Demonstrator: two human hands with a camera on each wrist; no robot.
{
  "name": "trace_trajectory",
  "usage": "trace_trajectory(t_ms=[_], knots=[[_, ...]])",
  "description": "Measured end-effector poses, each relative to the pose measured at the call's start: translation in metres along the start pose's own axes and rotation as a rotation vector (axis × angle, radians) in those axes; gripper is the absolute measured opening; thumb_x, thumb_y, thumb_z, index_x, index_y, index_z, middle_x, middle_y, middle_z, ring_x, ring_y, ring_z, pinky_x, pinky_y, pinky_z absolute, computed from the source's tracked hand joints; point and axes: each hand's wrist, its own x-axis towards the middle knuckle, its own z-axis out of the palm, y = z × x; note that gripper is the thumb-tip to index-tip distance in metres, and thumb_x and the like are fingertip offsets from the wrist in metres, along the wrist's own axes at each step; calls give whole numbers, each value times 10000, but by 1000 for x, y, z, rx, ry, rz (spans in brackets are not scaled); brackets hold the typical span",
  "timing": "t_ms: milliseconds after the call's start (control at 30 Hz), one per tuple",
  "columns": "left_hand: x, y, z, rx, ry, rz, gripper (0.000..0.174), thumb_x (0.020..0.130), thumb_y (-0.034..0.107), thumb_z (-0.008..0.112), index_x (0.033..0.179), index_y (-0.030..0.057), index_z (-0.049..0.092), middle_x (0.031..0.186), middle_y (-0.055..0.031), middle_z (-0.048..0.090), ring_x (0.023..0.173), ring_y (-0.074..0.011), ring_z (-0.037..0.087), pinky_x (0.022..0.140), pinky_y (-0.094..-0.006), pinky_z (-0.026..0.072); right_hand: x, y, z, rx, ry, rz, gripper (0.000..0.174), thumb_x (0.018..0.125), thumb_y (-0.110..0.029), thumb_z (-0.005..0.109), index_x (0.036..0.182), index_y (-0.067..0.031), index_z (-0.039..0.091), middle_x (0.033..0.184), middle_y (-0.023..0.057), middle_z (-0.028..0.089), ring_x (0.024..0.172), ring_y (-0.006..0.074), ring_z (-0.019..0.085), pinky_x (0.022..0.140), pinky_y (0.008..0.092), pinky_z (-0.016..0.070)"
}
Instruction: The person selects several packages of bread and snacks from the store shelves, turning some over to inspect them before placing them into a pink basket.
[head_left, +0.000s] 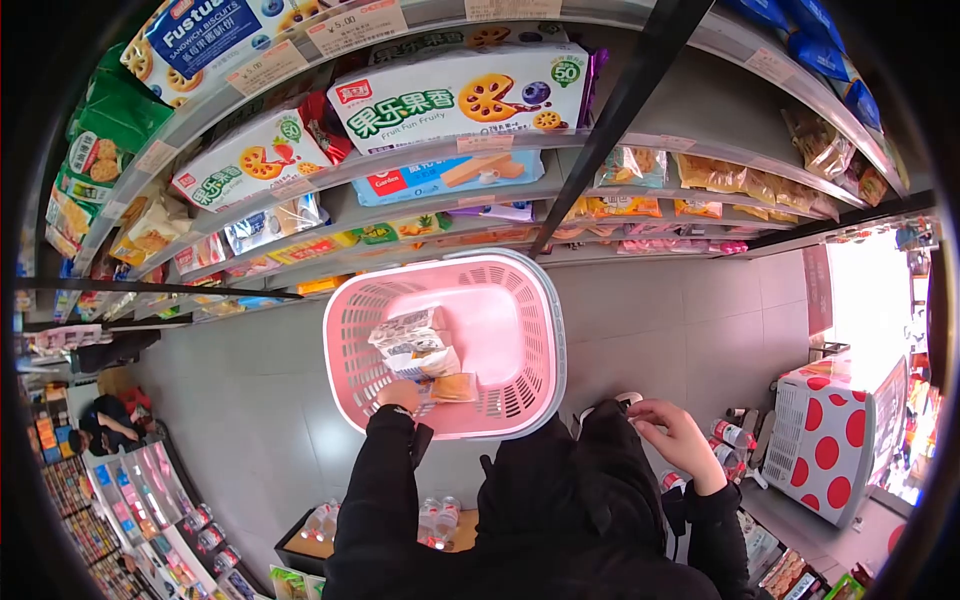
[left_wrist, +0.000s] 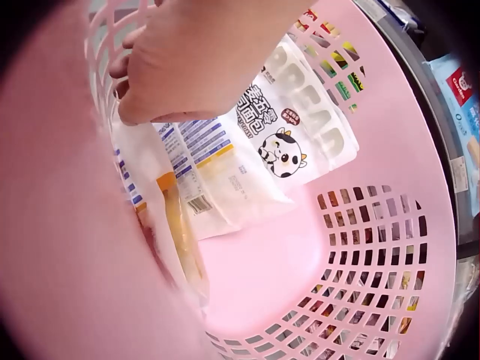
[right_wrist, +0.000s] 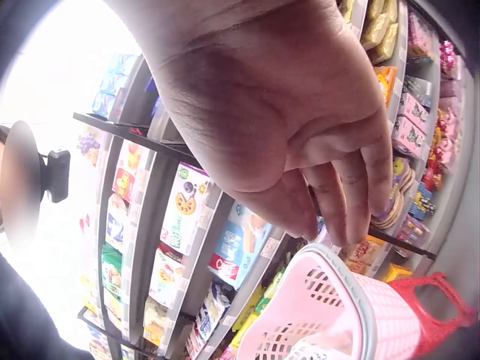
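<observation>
A pink basket (head_left: 510, 330) holds a few wrapped packets. My left hand (head_left: 400, 394) reaches over its near rim, with bent fingers right at the end of a bread packet (head_left: 455, 388); I cannot tell whether they grip it. White packets with a cartoon cow (left_wrist: 283, 154) and blue print (left_wrist: 214, 165) lie beside and below that hand in the left wrist view. My right hand (head_left: 670, 435) hangs by my right leg, its fingers loosely bent, holding nothing. In the right wrist view its palm (right_wrist: 292, 112) overlaps the shelves.
Shelves with biscuit boxes (head_left: 460, 95), wafer packs (head_left: 450, 178) and bagged snacks (head_left: 740, 180) curve ahead, close to the basket. A red plastic frame (right_wrist: 431, 307) shows beside the basket. Behind me to the right stand a red-dotted white cabinet (head_left: 825, 440) and bottles (head_left: 735, 435).
</observation>
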Motion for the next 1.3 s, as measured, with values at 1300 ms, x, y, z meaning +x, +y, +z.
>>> trace_trajectory(t_ms=[1300], knots=[[-277, 416, -259, -849, 660, 1379, 182, 674, 4, 484, 846, -5, 544, 1068, -145, 513, 965, -259, 508, 809, -313, 387, -65, 88, -231, 638, -316, -329, 492, 708, -191, 641, 1108, -15, 416, 1057, 65, 509, 959, 142, 473, 839, 279, 374]])
